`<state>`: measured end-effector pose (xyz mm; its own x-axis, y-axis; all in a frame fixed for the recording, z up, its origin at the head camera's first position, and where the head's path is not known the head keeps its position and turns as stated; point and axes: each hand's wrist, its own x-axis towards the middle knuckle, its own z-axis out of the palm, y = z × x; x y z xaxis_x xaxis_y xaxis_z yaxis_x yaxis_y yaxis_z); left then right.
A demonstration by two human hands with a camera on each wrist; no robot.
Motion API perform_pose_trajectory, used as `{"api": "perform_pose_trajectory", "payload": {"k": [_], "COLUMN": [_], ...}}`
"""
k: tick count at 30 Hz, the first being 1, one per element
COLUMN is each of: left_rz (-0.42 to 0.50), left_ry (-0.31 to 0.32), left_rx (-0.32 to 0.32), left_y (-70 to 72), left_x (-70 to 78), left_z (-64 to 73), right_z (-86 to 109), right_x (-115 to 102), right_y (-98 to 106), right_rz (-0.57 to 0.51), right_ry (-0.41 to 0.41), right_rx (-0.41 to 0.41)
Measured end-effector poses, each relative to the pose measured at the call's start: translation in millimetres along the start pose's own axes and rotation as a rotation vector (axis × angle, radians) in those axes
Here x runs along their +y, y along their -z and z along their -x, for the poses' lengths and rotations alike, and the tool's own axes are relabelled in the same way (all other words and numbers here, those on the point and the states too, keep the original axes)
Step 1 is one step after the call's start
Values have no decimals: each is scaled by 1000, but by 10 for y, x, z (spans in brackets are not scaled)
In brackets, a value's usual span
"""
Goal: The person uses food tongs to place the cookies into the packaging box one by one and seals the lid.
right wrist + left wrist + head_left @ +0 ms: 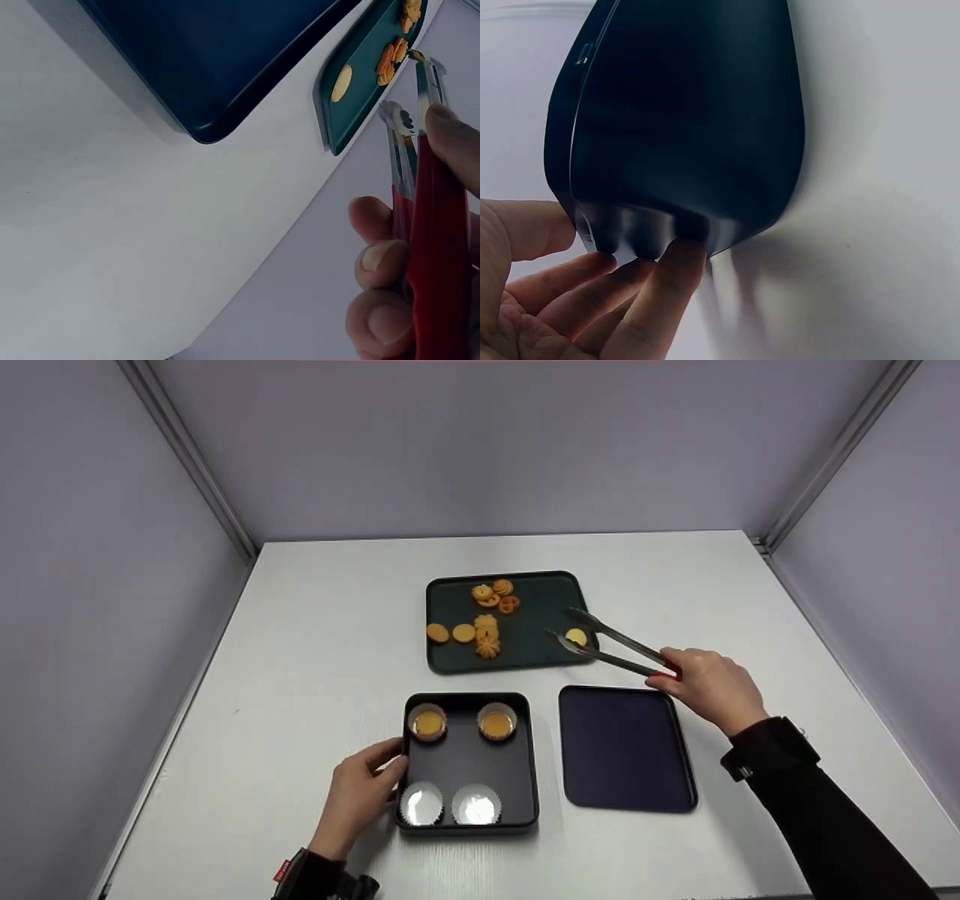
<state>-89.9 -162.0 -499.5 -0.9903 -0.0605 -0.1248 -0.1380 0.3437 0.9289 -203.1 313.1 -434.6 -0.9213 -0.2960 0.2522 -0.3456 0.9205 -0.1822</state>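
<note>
In my right hand [709, 686] I hold metal tongs [630, 645] with red handles [442, 247]. Their tips are spread over the right end of a dark green tray [536, 649], on either side of a round pale-yellow cookie [576, 637]. My left hand [360, 791] grips the left side of a deep black rectangular tin [469, 769], thumb at the rim and fingers [664, 300] against the outer wall. Inside the tin, two paper cups at the far corners hold round golden cookies [429, 724]; two white paper cups [476, 805] at the near side show shiny bare bottoms.
On the green tray's left half lie two plain oval cookies [464, 633], a row of flower-shaped cookies [487, 636], and a cluster with pretzel shapes [508, 604]. A shallow dark navy tray [626, 750] lies right of the tin. Grey panels [480, 450] enclose the white table [300, 660].
</note>
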Motion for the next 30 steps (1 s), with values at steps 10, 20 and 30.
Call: {"api": "perform_pose_trajectory", "payload": {"k": [10,20,30], "left_rz": [8,6,-21], "left_ry": [10,2,-16], "left_rx": [-7,-5,5], "left_y": [5,17,8], "left_x": [-23,-17,-27], "left_z": [-4,8,-8], "right_z": [-6,-30,-29], "right_x": [-7,-104,-221], "right_y": [-78,-45,-84], "right_rz": [-7,17,74], "right_ry": [-61,-86,-69], "right_rx": [-58,-87,-14]}}
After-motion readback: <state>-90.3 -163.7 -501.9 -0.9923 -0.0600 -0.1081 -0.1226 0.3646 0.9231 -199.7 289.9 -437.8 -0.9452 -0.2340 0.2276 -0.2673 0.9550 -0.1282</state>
